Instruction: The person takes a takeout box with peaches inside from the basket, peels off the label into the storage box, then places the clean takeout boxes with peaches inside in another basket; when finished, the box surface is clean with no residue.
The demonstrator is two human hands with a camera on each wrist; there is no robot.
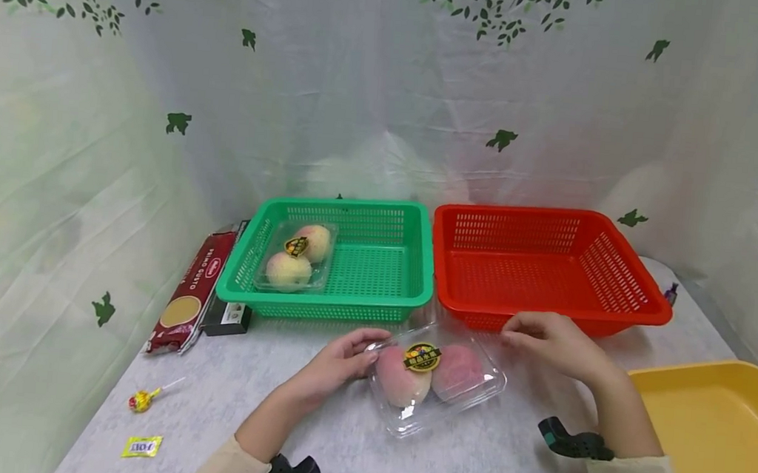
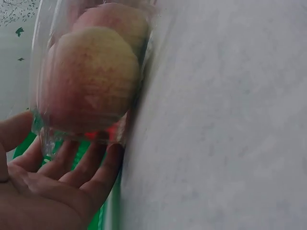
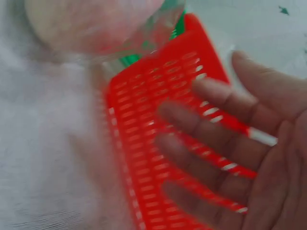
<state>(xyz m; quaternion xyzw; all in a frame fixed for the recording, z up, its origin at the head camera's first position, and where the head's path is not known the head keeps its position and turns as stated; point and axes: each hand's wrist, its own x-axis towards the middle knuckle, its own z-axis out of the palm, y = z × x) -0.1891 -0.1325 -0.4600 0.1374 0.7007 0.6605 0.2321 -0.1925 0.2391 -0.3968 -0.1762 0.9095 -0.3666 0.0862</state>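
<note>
A person's left hand rests its straightened fingers against the left end of a clear plastic clamshell of two peaches, which lies on the pale grey table just in front of two slotted baskets. The left wrist view shows the fingertips touching the pack's end wall, palm open, nothing gripped. The right hand hovers near the pack's right corner, just in front of the red basket; its fingers are spread and relaxed, holding nothing (the right wrist view is blurred, so whether a fingertip grazes the lid cannot be told). A yellow-and-black sticker sits on the lid between the two peaches.

The green basket, touching the red one on its left, holds a second, matching peach clamshell in its left half. Beside the green basket lie a dark red pasta packet and a small black box. A lollipop and a yellow sachet lie near the table's front left edge. A yellow tray sits at the far right.
</note>
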